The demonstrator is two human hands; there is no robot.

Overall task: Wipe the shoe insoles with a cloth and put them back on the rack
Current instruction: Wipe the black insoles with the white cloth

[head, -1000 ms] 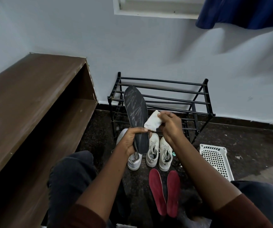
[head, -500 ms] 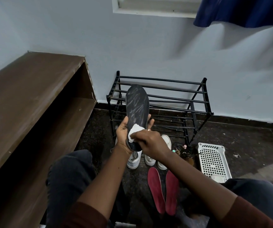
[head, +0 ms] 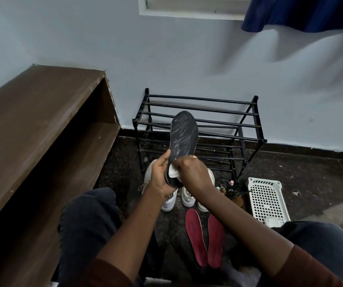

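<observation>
Gripping heel of dark insole [head: 184,137] in left hand [head: 162,180], fingers curled round it, upright before rack [head: 199,99]. Pinching cloth [head: 173,172] in right hand [head: 193,175] fingers, pressed to heel end. Best: wipe heel to toe, firm long strokes, over pale streaks. Leaving red insoles [head: 195,237] on floor before rack.

Left hand [head: 160,180] gripping insole [head: 184,135], right hand [head: 193,172] pinching cloth [head: 173,172]

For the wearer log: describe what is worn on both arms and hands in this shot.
Both arms have dark maroon sleeves. The left sleeve and right sleeve end well above the wrists, leaving the forearms bare. The left hand shows no glove or watch. The right hand is ungloved too, with what looks like a small pale ring on one finger.
</observation>
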